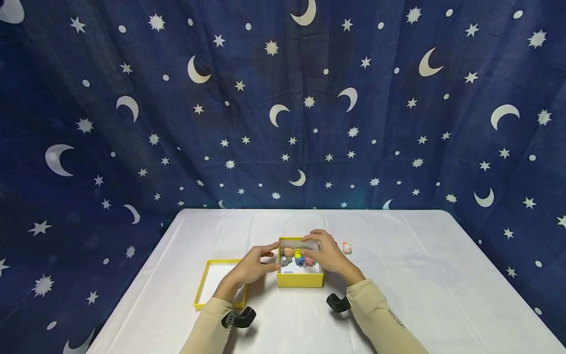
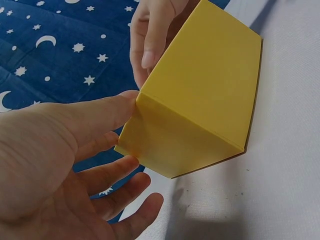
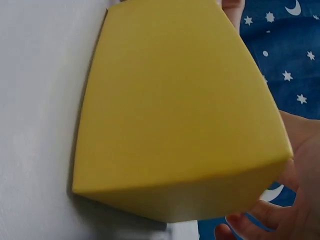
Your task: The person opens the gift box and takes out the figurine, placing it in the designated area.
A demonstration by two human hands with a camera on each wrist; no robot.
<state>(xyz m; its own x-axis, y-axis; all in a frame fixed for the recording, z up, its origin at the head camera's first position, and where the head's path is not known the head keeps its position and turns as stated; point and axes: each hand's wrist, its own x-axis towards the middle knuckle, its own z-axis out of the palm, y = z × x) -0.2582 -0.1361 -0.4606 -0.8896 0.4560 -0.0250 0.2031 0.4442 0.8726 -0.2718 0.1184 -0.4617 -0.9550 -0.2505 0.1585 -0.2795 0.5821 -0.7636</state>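
- So, leftmost on the white table (image 1: 442,305) lies a yellow-rimmed tray-like lid (image 1: 200,291), its white hollow facing up; the left forearm crosses above its right part.
- Next comes the left hand (image 1: 255,265), fingers extended and spread apart. Its thumb tip touches the upper edge of the yellow box at a near corner, as the left wrist view shows; the hand is not clamped round anything.
- In the middle, the yellow box (image 1: 299,280) stands upright on the table between the two hands, open top facing upward. Its front wall runs left to right, facing the person; in the head view the opening looks wider from side to side than front to back.
- Inside, at the left, lies a brown-haired figure (image 1: 289,251), head toward the far wall, with a grey piece (image 1: 285,261) just in front.
- Beside it, a yellow-and-blue figure (image 1: 299,259) has its long axis running roughly front to back, yellow end away from the person, blue end nearer.
- Further right in the box, a pink toy (image 1: 309,262) is partly hidden, so which way it points cannot be told.
- The right hand (image 1: 327,253) arches over the box's right side, thumb and index finger apart.
- Rightmost, beyond that hand, a small white toy (image 1: 347,248) rests on the table.
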